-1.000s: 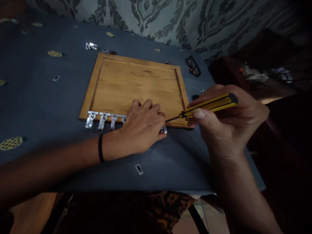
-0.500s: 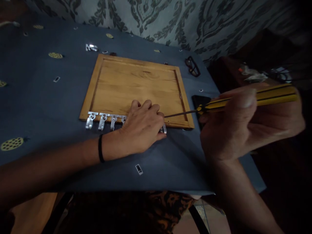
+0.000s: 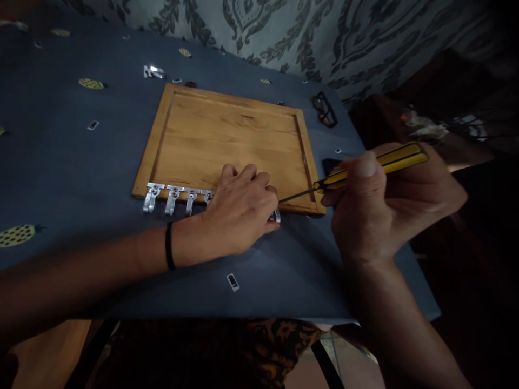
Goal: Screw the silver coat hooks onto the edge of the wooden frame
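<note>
A framed wooden board (image 3: 239, 135) lies on the table, its near edge lined with several silver metal hooks (image 3: 171, 201). My left hand (image 3: 243, 210) curls over that edge, fingers bent on the wood and thumb below. Part of another metal hook (image 3: 276, 215) shows beside the thumb; the fingers cover the rest. In my right hand (image 3: 377, 200) is a screwdriver (image 3: 381, 165) with a yellow and black handle, held in a closed grip. Its shaft slants down to the left, and the tip ends by my left knuckles, where contact is hidden.
A loose metal hook (image 3: 153, 71) lies beyond the board's far left corner. Eyeglasses (image 3: 324, 109) rest at the back right. A dark flat object (image 3: 330, 165) sits partly behind my right hand. The blue-grey tablecloth (image 3: 121, 270) reaches the near table edge, and a patterned wall covering (image 3: 275, 32) stands behind.
My right hand has moved left with the screwdriver, bringing the handle closer to the board and the tip slightly lower. My left hand keeps its place on the board's edge.
</note>
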### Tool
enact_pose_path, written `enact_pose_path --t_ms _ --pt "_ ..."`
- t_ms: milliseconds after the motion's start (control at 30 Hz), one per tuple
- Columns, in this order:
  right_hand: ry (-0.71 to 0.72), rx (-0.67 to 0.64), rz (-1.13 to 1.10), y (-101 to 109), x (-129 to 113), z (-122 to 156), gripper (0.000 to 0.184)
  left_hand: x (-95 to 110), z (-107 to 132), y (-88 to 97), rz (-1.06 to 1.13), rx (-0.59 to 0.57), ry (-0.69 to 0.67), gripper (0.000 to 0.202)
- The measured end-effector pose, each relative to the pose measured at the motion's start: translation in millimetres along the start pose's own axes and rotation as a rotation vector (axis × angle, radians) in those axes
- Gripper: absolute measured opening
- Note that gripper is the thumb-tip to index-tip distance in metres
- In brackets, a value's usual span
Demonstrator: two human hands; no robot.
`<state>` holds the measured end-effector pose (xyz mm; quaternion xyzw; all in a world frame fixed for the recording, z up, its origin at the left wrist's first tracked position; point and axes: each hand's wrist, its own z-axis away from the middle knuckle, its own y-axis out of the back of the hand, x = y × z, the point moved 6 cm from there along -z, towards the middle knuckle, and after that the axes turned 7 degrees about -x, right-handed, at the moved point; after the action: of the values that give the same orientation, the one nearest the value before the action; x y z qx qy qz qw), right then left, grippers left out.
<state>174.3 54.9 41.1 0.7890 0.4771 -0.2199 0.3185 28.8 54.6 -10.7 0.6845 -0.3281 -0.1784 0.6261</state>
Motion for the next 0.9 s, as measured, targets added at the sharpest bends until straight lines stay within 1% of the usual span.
enact_pose_path --t_ms 167,333,467,533,733,800,900 --pt "-0.017 -0.033 -0.022 -2.3 1.3 0.7 0.025 -0.4 -0.1 0.0 0.008 0.007 -0.007 0.032" --pt "-0.004 -0.071 -0.058 -2.2 2.7 -0.3 0.022 0.5 0.4 1.3 0.005 0.011 -0.012 0.032" --pt "0.021 -0.167 -0.104 -2.5 2.4 -3.0 0.02 0.3 0.7 1.1 0.0 0.017 -0.012 0.033" --pt "0.008 -0.221 -0.132 -3.1 2.2 -4.2 0.019 -0.1 0.7 0.6 -0.002 0.015 -0.006 0.033" --pt "0.018 -0.323 -0.192 -2.4 -2.5 -6.5 0.013 0.5 1.1 0.1 -0.011 0.015 -0.01 0.034" --pt "0.025 -0.358 -0.197 -2.3 -2.9 -7.2 0.014 0.3 0.8 0.0 -0.007 0.01 -0.004 0.034" --pt "0.026 -0.399 -0.206 -2.7 -1.0 -8.4 0.023 0.1 0.2 -0.1 -0.006 0.002 0.002 0.033"
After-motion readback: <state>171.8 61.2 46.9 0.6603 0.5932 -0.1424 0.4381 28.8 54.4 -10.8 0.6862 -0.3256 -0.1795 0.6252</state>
